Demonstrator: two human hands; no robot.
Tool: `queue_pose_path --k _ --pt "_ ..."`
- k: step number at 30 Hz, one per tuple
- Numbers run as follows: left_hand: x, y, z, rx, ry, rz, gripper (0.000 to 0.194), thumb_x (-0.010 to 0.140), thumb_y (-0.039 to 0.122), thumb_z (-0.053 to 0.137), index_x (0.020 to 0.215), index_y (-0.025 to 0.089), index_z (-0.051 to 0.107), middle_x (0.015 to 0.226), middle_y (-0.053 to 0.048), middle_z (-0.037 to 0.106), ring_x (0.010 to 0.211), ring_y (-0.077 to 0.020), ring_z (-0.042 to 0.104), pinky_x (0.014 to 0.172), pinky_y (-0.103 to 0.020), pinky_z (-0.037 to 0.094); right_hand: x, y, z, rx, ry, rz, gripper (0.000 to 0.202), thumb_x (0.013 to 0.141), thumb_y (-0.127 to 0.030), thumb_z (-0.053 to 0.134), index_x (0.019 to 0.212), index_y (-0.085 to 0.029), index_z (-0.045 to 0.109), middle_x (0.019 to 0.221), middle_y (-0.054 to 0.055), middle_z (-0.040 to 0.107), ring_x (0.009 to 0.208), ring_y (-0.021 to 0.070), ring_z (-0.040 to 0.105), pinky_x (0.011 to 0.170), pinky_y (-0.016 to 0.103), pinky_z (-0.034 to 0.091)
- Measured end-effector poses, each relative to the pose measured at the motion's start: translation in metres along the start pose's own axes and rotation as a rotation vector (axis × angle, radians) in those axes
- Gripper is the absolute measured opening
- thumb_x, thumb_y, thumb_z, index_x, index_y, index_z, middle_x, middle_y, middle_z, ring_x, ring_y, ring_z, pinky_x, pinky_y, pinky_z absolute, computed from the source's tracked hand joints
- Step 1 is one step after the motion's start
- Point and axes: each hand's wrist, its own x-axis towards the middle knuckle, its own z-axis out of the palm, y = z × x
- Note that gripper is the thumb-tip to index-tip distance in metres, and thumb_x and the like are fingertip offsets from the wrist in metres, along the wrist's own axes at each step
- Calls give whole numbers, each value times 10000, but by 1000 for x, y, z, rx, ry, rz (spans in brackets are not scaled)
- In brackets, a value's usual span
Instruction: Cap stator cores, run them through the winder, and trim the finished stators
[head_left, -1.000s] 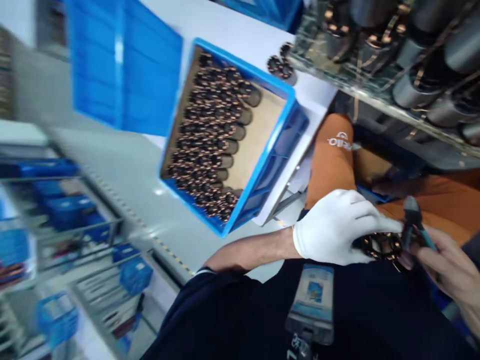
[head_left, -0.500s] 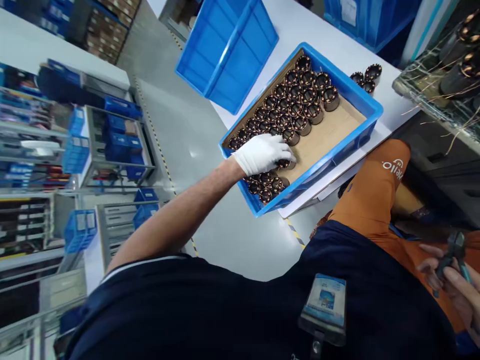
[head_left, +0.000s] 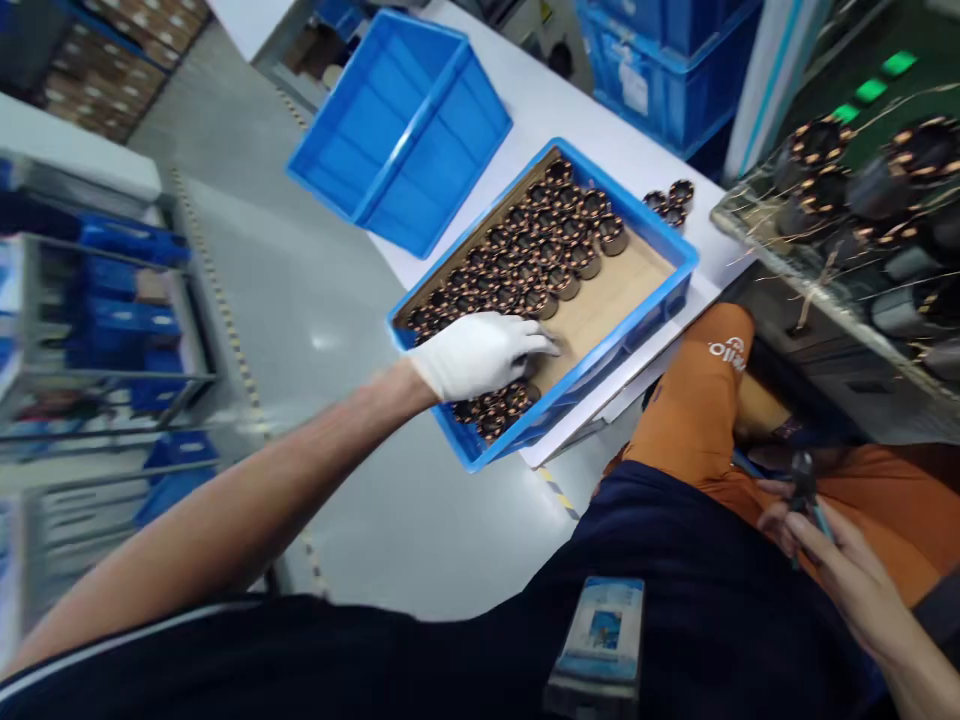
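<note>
My left hand (head_left: 487,355), in a white glove, reaches into a shallow blue crate (head_left: 577,395). Its fingers curve over a motor stator, mostly hidden beneath the hand. Rows of dark stators with copper windings (head_left: 551,250) stand upright around it on a brown cardboard liner (head_left: 619,290). More stators (head_left: 495,410) fill the crate's near corner, below the glove. My bare right hand (head_left: 840,560) rests over my lap, its fingers closed round a pair of cutting pliers (head_left: 804,490) with dark jaws.
A tilted blue bin (head_left: 405,130) sits at the white table's (head_left: 517,60) far left edge. Several loose stators (head_left: 671,200) stand right of the crate. Stacked blue crates (head_left: 660,70) are behind. At right, a rack (head_left: 825,270) holds larger stators with loose copper wires.
The view has shifted, so the crate appears lower and further left. My left glove stays over the same gap in the stator rows, covering more of the stator. My right hand still holds the pliers.
</note>
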Motion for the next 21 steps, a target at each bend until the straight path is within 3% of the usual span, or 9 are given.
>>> queue_pose_path --k 2,4,8,12,15,18,21 --pt "17 20 -13 -112 200 -3 443 1077 267 602 1497 270 742 1541 -82 760 1333 -303 751 1160 -473 605 0 0 6 81 -68 37 588 1002 -726 772 1361 -264 830 993 78 801 790 229 656 770 385 593" --pt "47 43 -26 -191 413 53 480 1095 412 666 1544 244 695 1564 -127 730 1411 -348 709 1208 -547 586 0 -4 12 132 -90 24 615 1023 -724 763 1402 -242 794 986 57 779 791 198 619 762 341 545" --pt "142 89 -48 -309 801 198 672 1029 571 811 1574 226 624 1578 -184 678 1470 -386 643 1253 -644 538 1 -16 19 162 -118 -38 641 1033 -733 753 1445 -244 760 981 39 756 811 195 600 777 331 514" --pt "224 133 -61 -428 1044 46 635 1031 595 807 1530 232 657 1653 -203 601 1530 -400 559 1315 -631 455 -15 -16 13 161 -92 -63 626 1039 -734 739 1448 -261 764 1025 48 772 883 223 647 861 355 549" --pt "253 151 -68 -426 1105 -18 551 1071 571 745 1490 218 688 1681 -192 583 1580 -376 518 1346 -577 413 -35 -1 4 206 5 7 635 989 -753 784 1394 -265 798 1046 64 782 914 249 670 850 357 573" --pt "268 152 -79 -358 992 67 424 1127 531 662 1409 224 738 1544 -143 713 1485 -325 606 1317 -530 439 -46 23 -1 297 146 110 665 930 -786 822 1358 -277 820 1034 51 779 868 241 651 807 346 577" --pt "278 142 -90 -366 906 102 277 1138 468 665 1248 240 775 1387 -99 803 1483 -331 622 1383 -599 345 -46 45 -1 357 195 165 714 922 -796 820 1420 -284 795 1017 29 768 819 220 616 765 324 570"
